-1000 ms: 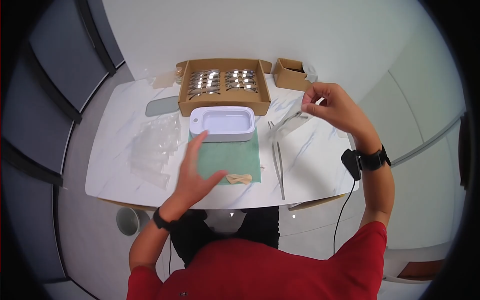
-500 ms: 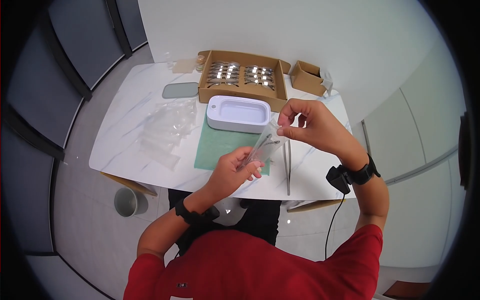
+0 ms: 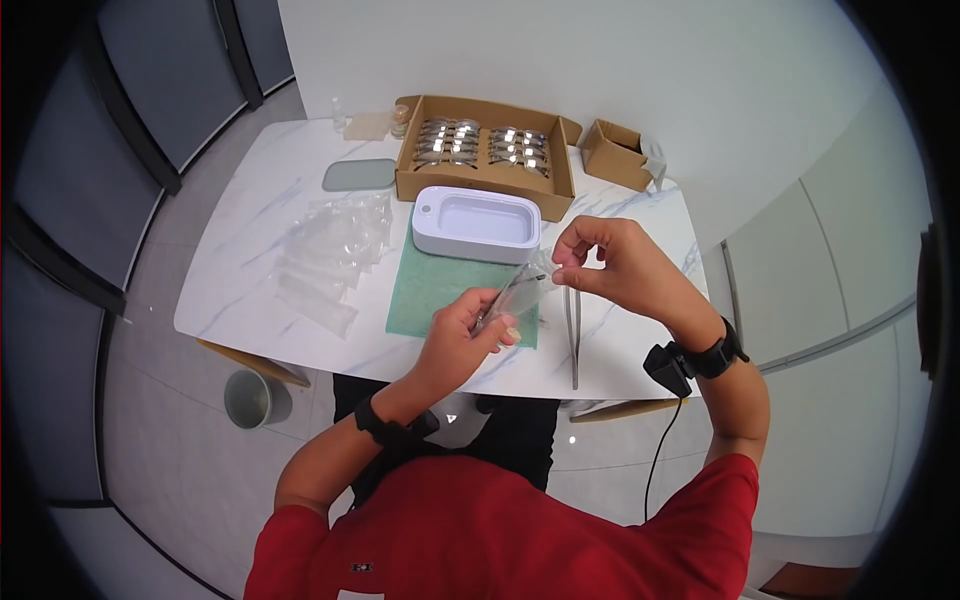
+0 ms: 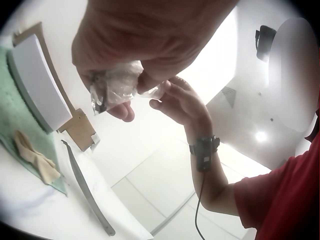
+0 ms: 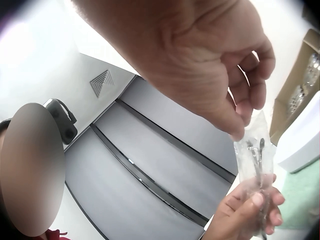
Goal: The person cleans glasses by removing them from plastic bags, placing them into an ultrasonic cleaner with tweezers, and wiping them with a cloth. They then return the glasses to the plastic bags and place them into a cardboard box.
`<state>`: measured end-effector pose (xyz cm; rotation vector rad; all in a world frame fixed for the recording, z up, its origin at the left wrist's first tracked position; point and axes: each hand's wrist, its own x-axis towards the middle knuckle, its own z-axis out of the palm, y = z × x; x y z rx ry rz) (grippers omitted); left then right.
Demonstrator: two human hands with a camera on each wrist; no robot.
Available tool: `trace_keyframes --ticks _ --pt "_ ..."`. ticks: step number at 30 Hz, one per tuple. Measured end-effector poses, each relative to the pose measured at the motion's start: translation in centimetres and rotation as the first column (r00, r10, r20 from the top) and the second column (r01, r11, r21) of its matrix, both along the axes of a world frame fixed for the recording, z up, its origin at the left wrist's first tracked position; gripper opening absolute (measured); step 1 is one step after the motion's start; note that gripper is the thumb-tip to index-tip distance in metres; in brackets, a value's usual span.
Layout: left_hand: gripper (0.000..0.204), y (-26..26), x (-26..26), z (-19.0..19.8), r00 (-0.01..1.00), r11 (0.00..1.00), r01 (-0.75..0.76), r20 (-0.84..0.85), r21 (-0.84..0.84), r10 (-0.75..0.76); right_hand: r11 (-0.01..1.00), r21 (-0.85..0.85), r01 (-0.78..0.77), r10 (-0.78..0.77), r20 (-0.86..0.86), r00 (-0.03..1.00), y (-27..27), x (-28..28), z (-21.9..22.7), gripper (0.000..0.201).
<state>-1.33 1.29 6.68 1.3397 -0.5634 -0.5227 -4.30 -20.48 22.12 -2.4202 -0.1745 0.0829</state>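
Note:
A clear plastic bag [image 3: 522, 292] is held over the table's front, with dark, thin-armed eyeglasses [image 5: 259, 156] inside it. My left hand [image 3: 462, 335] grips the bag's lower part, thumb on the near side. At its upper end, my right hand [image 3: 618, 268] pinches the bag between thumb and forefinger. The lenses are hidden behind the left fingers. Beneath the hands lies a green cloth [image 3: 428, 300], and on it stands a white ultrasonic cleaner [image 3: 462, 245] with an open basin. Long metal tweezers [image 3: 575, 350] lie just right of the cloth.
Behind the cleaner, a cardboard box [image 3: 486, 190] holds rows of eyeglasses. A smaller box [image 3: 612, 160] stands at back right. Several clear bags [image 3: 340, 250] and a grey lid [image 3: 360, 175] lie at left. A crumpled tan cloth [image 4: 37, 157] rests on the green one.
The right hand brought the bagged eyeglasses leftward and nearer, and the left hand, empty at first, took hold of the bag's lower end. Since half a second ago, both hands have shifted only slightly.

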Motion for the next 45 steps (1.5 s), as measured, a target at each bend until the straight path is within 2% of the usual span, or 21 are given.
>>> trace_keyframes --ticks 10,13,16,21,25,31,34,40,43,45 --pt "0.027 0.2 -0.4 -0.3 0.997 0.998 -0.067 0.033 -0.001 0.067 0.986 0.142 -0.093 0.113 -0.143 0.983 -1.0 0.9 -1.3 0.012" --pt "0.027 0.2 -0.3 -0.6 0.996 0.997 -0.074 0.054 -0.002 0.074 0.978 0.195 -0.070 0.105 -0.177 0.979 -0.9 0.8 -1.4 0.012" --pt "0.028 0.1 -0.4 -0.9 0.995 0.997 -0.077 0.067 0.007 0.076 0.988 0.108 -0.107 0.112 -0.038 0.993 -0.8 0.7 -2.1 0.009" --pt "0.031 0.2 -0.5 -1.3 0.990 0.998 -0.055 0.133 0.026 0.052 0.997 0.064 -0.031 0.034 -0.040 0.999 -1.0 0.7 -1.8 0.010" --pt "0.031 0.2 -0.6 -1.0 0.995 0.999 -0.029 0.100 0.034 0.025 0.997 0.079 -0.002 0.003 -0.012 1.000 -1.1 0.6 -2.3 0.010" --pt "0.031 0.1 -1.0 -1.0 1.000 0.999 0.004 0.018 0.042 -0.005 0.996 0.092 -0.018 0.021 -0.039 0.999 -1.1 0.1 -2.5 0.009" --pt "0.030 0.0 -0.9 -1.2 1.000 0.999 0.007 0.002 0.038 -0.007 0.983 0.174 -0.053 0.065 -0.063 0.996 -1.1 0.1 -2.9 0.011" --pt "0.028 0.2 -0.9 -1.0 0.999 0.999 0.041 -0.024 0.032 -0.041 0.991 0.095 -0.095 0.102 -0.066 0.993 -1.4 0.2 -2.9 0.018" --pt "0.028 0.3 -0.9 -1.2 0.996 0.996 0.084 -0.029 0.017 -0.084 0.973 0.218 -0.076 0.113 -0.160 0.981 -1.5 0.2 -2.9 0.018" --pt "0.028 0.3 -0.9 -1.3 0.993 0.994 0.111 -0.033 0.020 -0.110 0.946 0.282 -0.159 0.207 -0.146 0.967 -2.5 0.7 -3.4 0.019"
